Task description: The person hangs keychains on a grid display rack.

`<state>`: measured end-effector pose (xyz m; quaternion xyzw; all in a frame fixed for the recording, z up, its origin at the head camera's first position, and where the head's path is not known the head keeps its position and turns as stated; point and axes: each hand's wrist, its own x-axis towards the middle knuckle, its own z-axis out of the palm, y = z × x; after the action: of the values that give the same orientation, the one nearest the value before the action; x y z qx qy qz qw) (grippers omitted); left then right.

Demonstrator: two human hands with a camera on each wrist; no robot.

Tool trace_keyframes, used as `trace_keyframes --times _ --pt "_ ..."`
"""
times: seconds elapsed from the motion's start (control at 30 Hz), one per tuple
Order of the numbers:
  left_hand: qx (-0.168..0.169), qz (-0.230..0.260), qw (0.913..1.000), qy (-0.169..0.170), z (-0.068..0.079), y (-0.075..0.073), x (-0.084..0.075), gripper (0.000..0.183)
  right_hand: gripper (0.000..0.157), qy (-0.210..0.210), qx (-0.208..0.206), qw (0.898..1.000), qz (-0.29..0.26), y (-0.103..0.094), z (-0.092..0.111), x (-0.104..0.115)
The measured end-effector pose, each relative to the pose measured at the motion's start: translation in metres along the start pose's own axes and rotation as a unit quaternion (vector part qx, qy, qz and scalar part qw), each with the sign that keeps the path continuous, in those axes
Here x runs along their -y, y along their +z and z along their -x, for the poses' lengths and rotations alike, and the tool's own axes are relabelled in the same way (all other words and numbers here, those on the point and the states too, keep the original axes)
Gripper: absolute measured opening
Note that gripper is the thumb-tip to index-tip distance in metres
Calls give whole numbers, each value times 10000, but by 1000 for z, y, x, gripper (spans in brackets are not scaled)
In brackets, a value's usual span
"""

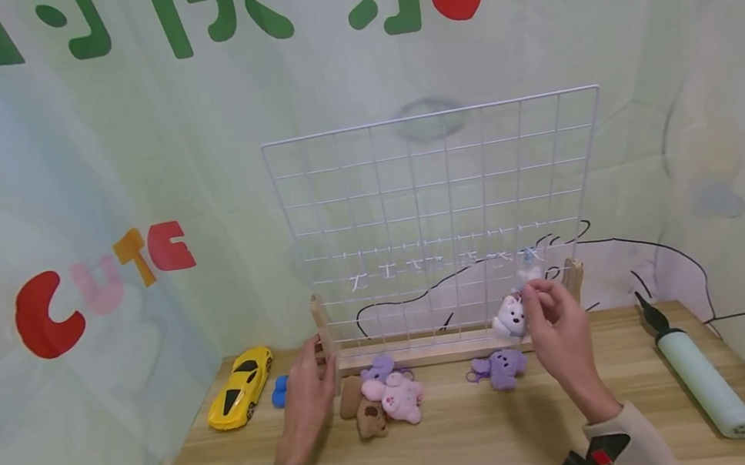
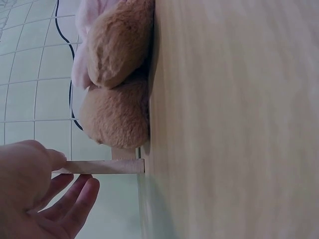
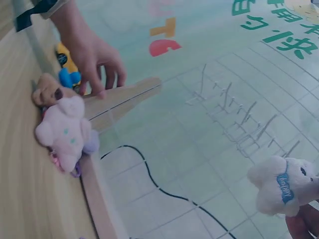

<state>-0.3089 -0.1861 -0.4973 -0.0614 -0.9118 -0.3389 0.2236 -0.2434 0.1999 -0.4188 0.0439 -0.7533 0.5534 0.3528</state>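
A white wire grid rack (image 1: 414,188) stands in a wooden base, with a row of hooks (image 1: 428,263) across its lower part. My left hand (image 1: 304,388) holds the left wooden upright (image 2: 104,167) of the base, thumb on one side and fingers on the other. At the rack's right end, my right hand (image 1: 559,330) pinches a small white plush toy (image 1: 510,318) with a blue band, seen larger as the white plush (image 3: 279,186) in the right wrist view. Just above those fingers, a white and pale blue item (image 1: 528,264) overlaps the rightmost hook.
Brown, pink (image 1: 401,398) and purple plush toys lie in a pile near my left hand. Another purple plush (image 1: 504,368) lies before the base. A yellow toy car (image 1: 241,388) and a blue object (image 1: 280,391) are left; a pale green pump-like cylinder (image 1: 708,381) lies right.
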Motion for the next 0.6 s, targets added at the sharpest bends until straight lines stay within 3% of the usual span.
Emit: trace_keyframes --times 0.4,0.6 --pt "-3 57 10000 -61 1 0 -2 44 34 418 -315 9981 -321 7 -17 9" --pt "13 137 9998 -163 1 0 -2 45 32 325 -341 9981 -391 10 -22 7"
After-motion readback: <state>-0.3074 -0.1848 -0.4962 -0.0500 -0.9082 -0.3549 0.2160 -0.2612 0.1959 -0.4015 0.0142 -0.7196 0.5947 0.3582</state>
